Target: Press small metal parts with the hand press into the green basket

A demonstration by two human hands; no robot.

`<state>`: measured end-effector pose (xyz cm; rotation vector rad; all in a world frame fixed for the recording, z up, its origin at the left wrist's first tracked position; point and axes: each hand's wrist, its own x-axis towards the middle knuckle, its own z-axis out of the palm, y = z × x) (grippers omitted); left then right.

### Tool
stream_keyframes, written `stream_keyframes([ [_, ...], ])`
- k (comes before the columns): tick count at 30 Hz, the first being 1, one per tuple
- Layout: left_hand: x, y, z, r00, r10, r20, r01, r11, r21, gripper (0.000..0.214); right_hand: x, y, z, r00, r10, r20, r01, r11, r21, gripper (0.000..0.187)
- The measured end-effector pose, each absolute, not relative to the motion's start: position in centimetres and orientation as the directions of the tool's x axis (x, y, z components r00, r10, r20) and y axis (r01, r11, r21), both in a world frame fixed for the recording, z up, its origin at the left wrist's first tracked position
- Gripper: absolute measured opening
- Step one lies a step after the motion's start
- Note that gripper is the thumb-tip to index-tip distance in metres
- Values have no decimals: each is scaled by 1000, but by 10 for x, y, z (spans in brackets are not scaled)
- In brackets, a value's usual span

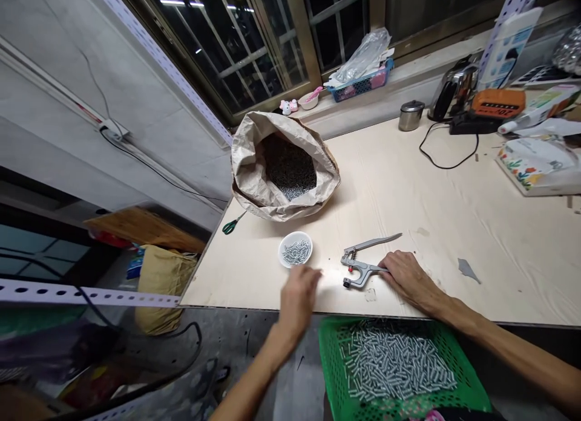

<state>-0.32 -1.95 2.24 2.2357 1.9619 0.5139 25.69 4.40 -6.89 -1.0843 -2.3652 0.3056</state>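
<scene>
Just in front of a small white bowl (pixel 281 256) hovers my left hand (pixel 298 293), its fingers bent together; anything between the fingertips is too small to make out. Small silvery metal pieces (pixel 297 251) lie in the bowl. My right hand (pixel 406 276) rests on the table, its fingers closed on the lower handle of a pair of grey snap-setting pliers (pixel 363 273). The pliers lie with their jaw towards my left hand, and their upper handle stands spread apart from the lower one.
Behind the bowl stands an open paper sack (pixel 249 155) with small dark and silvery pieces inside. Green-handled scissors (pixel 230 226) lie left of it. Below the table edge, a green basket (pixel 330 360) holds many metal pins. A kettle (pixel 454 88) and tissue pack (pixel 540 161) are at right.
</scene>
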Motion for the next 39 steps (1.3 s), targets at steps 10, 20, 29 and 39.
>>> stream_keyframes([
  [10,-80,52,24,46,998,-43,998,-44,40,22,253,44,-71,-544,738,399,670,668,-324,18],
  [20,-70,55,18,134,985,-110,991,-136,-16,21,253,44,-71,-559,736,382,672,672,-312,19],
  [29,-83,65,19,-141,989,40,881,107,461,22,254,43,-69,-553,743,376,672,665,-326,19],
  [39,-14,46,34,-1,986,-169,232,165,959,34,207,56,-8,-405,907,116,151,192,-970,36],
])
